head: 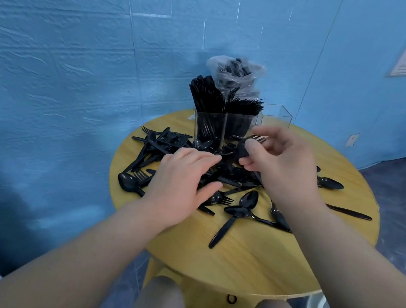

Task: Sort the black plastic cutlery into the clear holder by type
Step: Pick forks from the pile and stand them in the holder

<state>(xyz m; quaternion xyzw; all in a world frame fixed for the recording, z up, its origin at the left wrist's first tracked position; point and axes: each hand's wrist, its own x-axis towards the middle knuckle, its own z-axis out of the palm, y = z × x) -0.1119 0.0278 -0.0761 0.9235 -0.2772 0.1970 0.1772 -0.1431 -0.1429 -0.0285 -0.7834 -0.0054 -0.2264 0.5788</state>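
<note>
— Two hands: what do our fingers hold?
— Right hand (273, 154) pinches a few forks (257, 139) at frame centre; left hand (182, 177) lies flat on the pile (190, 162).
— Holder?
— Clear holder (223, 127) stands just above-left of the forks.

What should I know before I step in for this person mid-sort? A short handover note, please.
Right hand: raised, gripping a few black pieces, fork tines showing.
Left hand: fingers spread flat on the loose pile, holding nothing.
Clear holder, at the table's far edge: two compartments packed, the right-hand one looks empty.
Done: much cutlery already stands upright.
Left: mixed forks and spoons on the table, stray spoons near the front, one piece far right.
</note>
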